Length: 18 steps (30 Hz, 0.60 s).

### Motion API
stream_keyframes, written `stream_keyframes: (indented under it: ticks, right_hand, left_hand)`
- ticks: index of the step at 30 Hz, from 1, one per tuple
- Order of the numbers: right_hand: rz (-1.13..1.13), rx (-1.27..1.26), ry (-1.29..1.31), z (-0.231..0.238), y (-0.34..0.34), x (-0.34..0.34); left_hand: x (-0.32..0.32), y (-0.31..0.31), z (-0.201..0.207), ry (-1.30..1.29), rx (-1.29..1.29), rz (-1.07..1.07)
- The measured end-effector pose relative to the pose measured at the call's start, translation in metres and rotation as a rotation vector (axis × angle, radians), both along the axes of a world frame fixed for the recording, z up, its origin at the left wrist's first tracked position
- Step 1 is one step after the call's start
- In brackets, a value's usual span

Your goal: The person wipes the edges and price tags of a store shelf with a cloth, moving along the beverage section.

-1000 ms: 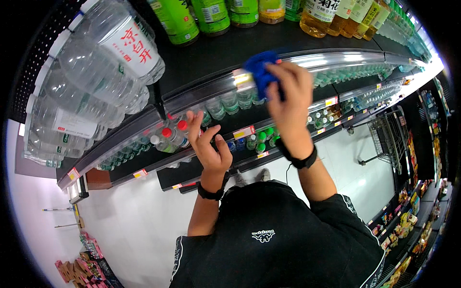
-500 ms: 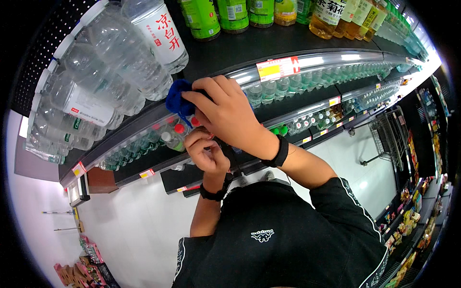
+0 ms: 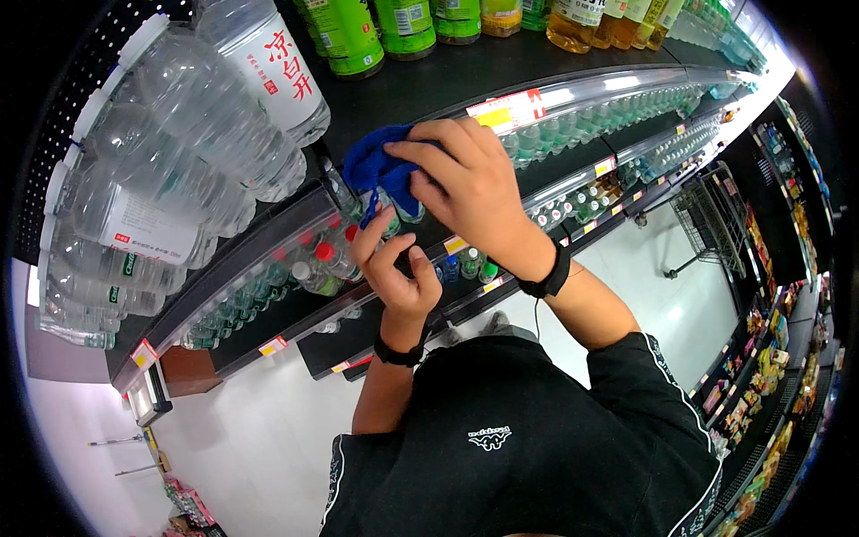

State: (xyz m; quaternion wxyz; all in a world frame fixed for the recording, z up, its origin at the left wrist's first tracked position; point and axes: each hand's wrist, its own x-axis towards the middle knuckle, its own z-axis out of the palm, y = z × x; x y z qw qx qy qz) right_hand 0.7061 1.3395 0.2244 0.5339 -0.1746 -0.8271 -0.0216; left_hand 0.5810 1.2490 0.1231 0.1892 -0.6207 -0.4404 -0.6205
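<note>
My right hand (image 3: pixel 474 183) grips a blue cloth (image 3: pixel 371 161) at the front edge of the upper black shelf (image 3: pixel 420 89). A corner of the cloth hangs down beside the fingertips of my left hand (image 3: pixel 400 276). That hand is just below, its fingers loosely bent and apart from the thumb, with nothing visible in it. Close to the cloth on the left stands a large clear water bottle (image 3: pixel 268 76) with a white label and red writing. Red-capped bottles (image 3: pixel 335 255) show on the shelf beneath, partly behind my left hand.
More clear bottles (image 3: pixel 134 206) crowd the shelf's left end. Green bottles (image 3: pixel 344 36) and amber drink bottles (image 3: pixel 573 27) line its back. A price tag (image 3: pixel 508 109) sits on the shelf edge. To the right, a wire shopping cart (image 3: pixel 707 219) stands on the pale floor (image 3: pixel 268 430).
The blue cloth shows more of its surface and sits slightly right in the picture. My right hand has shifted right, and my left hand has opened a little. The whole view has tilted slightly.
</note>
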Motion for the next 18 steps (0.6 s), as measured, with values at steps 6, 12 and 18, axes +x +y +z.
stream_keyframes:
  ticks: [6,12,18]
  right_hand:
    - [-0.072,0.045,0.027,-0.002,0.015,0.018]
    - [-0.17,0.054,0.052,-0.006,0.039,0.052]
    - [-0.292,0.017,0.091,-0.012,0.076,0.111]
  left_hand:
    - [0.007,0.011,0.015,0.183,-0.163,0.123]
    - [0.014,0.021,0.012,0.164,-0.137,0.254]
    - [0.024,0.026,0.013,0.142,-0.108,0.309]
